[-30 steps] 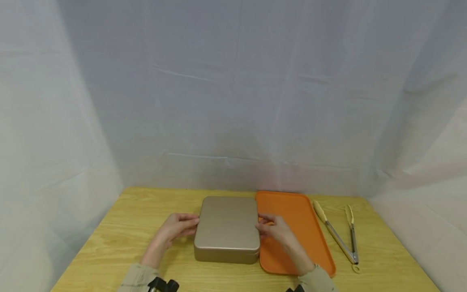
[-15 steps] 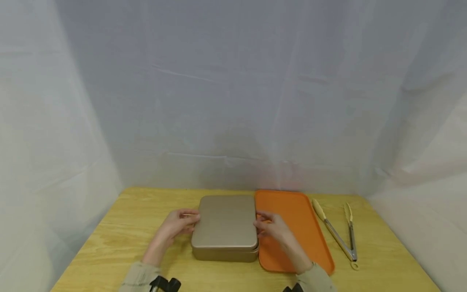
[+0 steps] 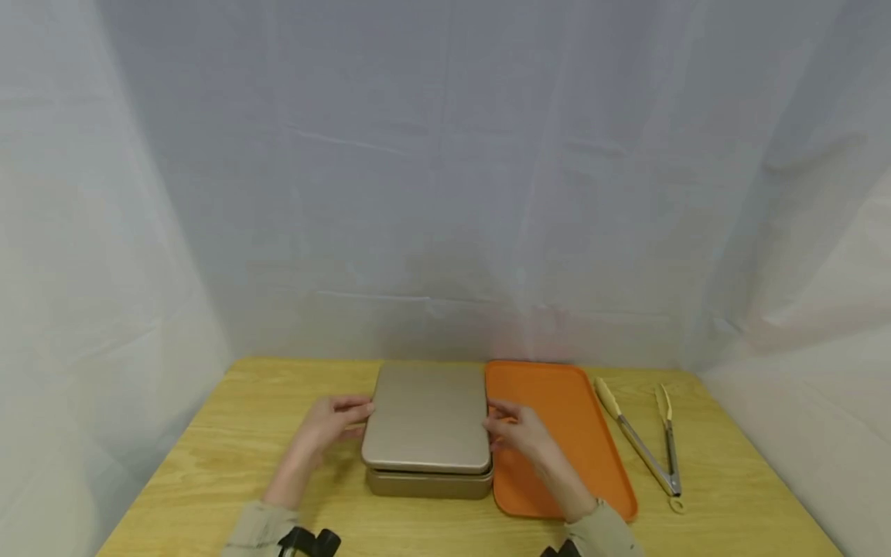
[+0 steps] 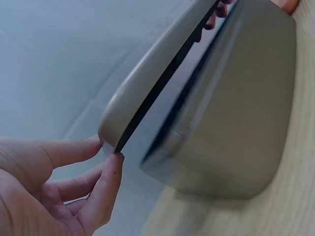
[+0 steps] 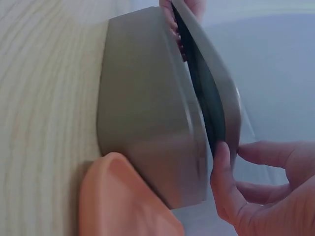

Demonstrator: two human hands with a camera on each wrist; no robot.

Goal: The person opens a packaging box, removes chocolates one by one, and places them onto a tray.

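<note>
Two hands pinch the short edges of a flat, matte champagne-gold metal lid (image 3: pixel 426 416), rounded at its corners, held just above its matching rectangular tin base (image 3: pixel 428 483), which sits on the pale wood-grain table (image 3: pixel 209 456). Left of the base, the left hand (image 3: pixel 327 427) has its fingertips curled onto the lid's edge; right of the base, the right hand (image 3: pixel 518 433) grips the opposite edge the same way. The head view shows only a thin dark gap between lid and base, while the left wrist view shows the lid (image 4: pixel 157 73) tilted clear of the base (image 4: pixel 236 113), its underside dark, with thumb and forefinger of the left hand (image 4: pixel 59 187) nipping its rim. The right wrist view shows the right hand (image 5: pixel 256 191) clasping the lid (image 5: pixel 216 93) by thumb and fingers, the smooth-walled base (image 5: pixel 147 113) below it, and the far hand's fingertips beyond. What the base holds is hidden in every view. Touching the base's right side lies a smooth orange plastic tray (image 3: pixel 571 418), its near part covered by the right forearm. Right of the tray, well apart from the base, lie steel tongs (image 3: pixel 647 449) with pale yellow tips. Behind the base hangs creased white fabric (image 3: pixel 445 193).
</note>
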